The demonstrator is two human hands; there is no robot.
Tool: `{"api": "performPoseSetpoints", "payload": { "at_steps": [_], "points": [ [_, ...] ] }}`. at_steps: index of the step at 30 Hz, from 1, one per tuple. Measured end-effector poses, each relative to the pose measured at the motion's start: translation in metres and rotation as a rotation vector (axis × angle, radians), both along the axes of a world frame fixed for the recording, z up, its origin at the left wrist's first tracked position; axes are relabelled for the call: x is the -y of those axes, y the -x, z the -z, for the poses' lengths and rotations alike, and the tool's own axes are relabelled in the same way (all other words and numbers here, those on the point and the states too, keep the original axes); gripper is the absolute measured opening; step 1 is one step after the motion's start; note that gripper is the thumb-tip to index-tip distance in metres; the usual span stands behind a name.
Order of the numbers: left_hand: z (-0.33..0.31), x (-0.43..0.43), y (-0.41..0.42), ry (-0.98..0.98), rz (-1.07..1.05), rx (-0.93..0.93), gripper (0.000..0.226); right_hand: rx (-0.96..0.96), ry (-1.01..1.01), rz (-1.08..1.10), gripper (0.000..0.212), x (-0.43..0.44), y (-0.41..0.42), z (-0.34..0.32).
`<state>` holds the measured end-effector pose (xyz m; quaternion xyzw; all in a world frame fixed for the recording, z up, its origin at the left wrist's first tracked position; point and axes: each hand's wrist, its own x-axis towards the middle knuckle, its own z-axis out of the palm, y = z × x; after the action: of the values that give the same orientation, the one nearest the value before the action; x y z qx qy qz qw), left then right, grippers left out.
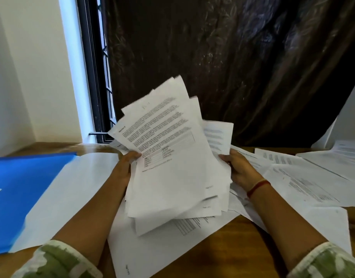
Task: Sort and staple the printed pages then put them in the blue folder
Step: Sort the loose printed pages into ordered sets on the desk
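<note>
Both hands, left (126, 167) and right (239, 169), grip an untidy fanned stack of white printed pages (172, 157) by its side edges at frame centre, raised above the wooden desk (228, 243). Open blue plastic folder (18, 189) lies flat at left; loose printed sheets (304, 177) lie scattered at right.

Both hands (124, 167) (239, 169) grip fanned printed pages (172, 157) above table (232, 247); blue folder (18, 187) left.

Green-and-white patterned sleeves (58, 259); red thread band (258, 188) on right wrist

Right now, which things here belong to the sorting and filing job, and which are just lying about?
For the job: page stack in left hand and right hand; loose pages; blue folder.
Just there: dark curtain; window.
</note>
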<state>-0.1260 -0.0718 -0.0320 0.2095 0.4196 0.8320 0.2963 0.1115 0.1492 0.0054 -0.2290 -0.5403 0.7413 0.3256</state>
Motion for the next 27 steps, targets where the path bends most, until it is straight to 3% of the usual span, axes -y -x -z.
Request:
{"api": "performPoseSetpoints", "payload": {
  "at_steps": [2,4,7,10,12,16,20,25,27],
  "points": [
    [-0.001,-0.003,-0.001,-0.002,0.027,-0.01,0.086,-0.027,-0.006,-0.059,0.042,0.005,0.001,-0.003],
    [-0.005,-0.002,-0.008,0.003,0.036,0.014,0.078,-0.018,-0.059,-0.102,0.026,0.015,0.0,-0.006],
    [-0.01,0.0,-0.018,-0.022,0.058,0.017,0.071,0.028,-0.209,-0.019,0.014,0.033,-0.001,-0.013],
    [-0.013,0.0,-0.022,-0.043,0.072,-0.018,0.042,-0.011,-0.153,-0.019,0.022,0.04,0.007,-0.01],
    [-0.015,-0.001,-0.024,-0.03,0.066,-0.069,0.035,-0.007,-0.08,-0.079,0.009,0.045,0.009,-0.008],
    [-0.014,-0.001,-0.026,0.038,0.053,-0.082,0.04,0.102,-0.121,-0.096,0.036,0.05,0.011,-0.013],
    [-0.01,-0.001,-0.023,0.05,0.088,-0.084,0.047,0.237,-0.21,-0.083,0.037,0.049,0.016,-0.014],
    [-0.01,0.0,-0.029,0.079,0.106,-0.098,0.038,0.376,-0.299,0.022,0.032,0.039,-0.002,-0.018],
    [-0.009,0.006,-0.026,0.062,0.1,-0.081,0.032,0.721,-0.57,0.127,0.043,0.021,-0.014,-0.012]
  ]
}}
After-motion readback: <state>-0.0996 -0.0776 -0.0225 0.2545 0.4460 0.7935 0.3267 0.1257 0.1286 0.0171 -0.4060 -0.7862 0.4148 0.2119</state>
